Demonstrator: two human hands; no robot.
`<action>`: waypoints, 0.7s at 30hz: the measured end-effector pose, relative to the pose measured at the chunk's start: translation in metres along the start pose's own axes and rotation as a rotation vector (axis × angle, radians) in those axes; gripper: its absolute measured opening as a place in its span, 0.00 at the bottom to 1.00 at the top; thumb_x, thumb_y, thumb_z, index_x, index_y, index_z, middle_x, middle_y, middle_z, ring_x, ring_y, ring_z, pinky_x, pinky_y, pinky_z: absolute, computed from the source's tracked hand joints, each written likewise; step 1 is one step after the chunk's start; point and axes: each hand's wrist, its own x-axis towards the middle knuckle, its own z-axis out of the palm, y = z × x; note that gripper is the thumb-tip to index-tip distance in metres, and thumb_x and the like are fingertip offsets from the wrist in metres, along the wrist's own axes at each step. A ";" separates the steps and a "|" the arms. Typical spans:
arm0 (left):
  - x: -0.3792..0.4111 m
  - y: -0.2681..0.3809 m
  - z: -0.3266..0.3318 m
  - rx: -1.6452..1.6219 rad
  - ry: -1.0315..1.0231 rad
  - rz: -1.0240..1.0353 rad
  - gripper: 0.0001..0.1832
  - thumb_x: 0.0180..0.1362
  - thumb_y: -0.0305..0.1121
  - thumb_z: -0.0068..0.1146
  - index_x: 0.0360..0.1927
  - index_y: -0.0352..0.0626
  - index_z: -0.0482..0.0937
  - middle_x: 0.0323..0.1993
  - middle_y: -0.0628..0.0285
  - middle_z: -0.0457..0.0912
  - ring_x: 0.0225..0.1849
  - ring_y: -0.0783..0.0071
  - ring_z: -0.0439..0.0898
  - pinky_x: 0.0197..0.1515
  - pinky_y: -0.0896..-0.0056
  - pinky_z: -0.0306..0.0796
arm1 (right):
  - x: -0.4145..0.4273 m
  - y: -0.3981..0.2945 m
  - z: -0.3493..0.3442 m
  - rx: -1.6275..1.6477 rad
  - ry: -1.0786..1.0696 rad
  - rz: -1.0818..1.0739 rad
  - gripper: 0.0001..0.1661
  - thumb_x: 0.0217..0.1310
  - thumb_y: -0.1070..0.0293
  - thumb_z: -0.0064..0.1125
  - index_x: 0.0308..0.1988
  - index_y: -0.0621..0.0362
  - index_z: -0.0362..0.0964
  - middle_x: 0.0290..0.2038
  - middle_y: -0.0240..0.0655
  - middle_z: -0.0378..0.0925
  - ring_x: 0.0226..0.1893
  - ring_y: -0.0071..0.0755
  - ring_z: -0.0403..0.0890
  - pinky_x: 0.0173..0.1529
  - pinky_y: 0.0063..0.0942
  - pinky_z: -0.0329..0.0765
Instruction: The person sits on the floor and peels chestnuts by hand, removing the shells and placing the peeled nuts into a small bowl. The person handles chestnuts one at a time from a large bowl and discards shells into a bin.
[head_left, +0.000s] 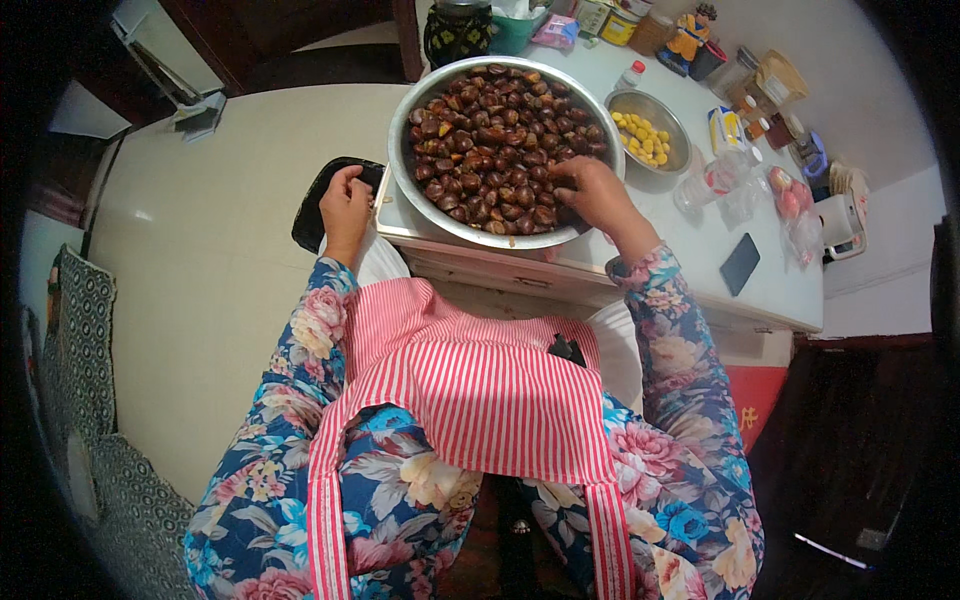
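Note:
A large metal basin (395, 154) full of brown chestnuts (487, 142) stands at the counter's near left corner. Over the basin's right side, my right hand (596, 196) reaches down with thumb and forefinger apart at the chestnuts. Its other fingers are mostly hidden. My left hand (346, 210) hangs left of the basin, above a black bin (306, 217). Its fingers are curled, and whether anything is between them cannot be made out. Right of the basin is a smaller metal bowl (684, 142) holding peeled yellow chestnuts (643, 139).
On the white counter (667, 247) lie a dark phone (740, 264), a clear plastic bottle (716, 180) and bagged red fruit (791, 196). A small red-capped bottle (631, 73) stands behind the bowl. Jars and packets line the wall. A red striped apron (517, 405) covers my lap.

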 end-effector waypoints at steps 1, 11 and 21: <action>0.001 -0.002 0.001 -0.026 0.011 0.017 0.11 0.55 0.25 0.49 0.42 0.37 0.76 0.29 0.60 0.80 0.29 0.76 0.78 0.33 0.77 0.73 | 0.004 -0.002 0.004 -0.020 -0.078 0.061 0.17 0.47 0.75 0.58 0.42 0.60 0.74 0.40 0.44 0.75 0.42 0.46 0.75 0.49 0.35 0.71; -0.027 0.068 0.010 -0.269 -0.035 -0.182 0.10 0.58 0.29 0.52 0.41 0.36 0.76 0.30 0.67 0.78 0.28 0.82 0.74 0.32 0.82 0.69 | -0.014 -0.030 -0.009 0.833 0.117 0.316 0.15 0.54 0.68 0.59 0.42 0.61 0.71 0.36 0.37 0.76 0.36 0.31 0.78 0.40 0.27 0.76; -0.099 0.191 0.055 -0.474 -0.739 -0.245 0.12 0.55 0.34 0.60 0.36 0.36 0.75 0.25 0.69 0.75 0.26 0.87 0.72 0.25 0.86 0.67 | -0.059 -0.095 0.001 1.573 0.105 0.401 0.12 0.57 0.68 0.58 0.41 0.60 0.68 0.30 0.30 0.73 0.28 0.21 0.76 0.26 0.16 0.73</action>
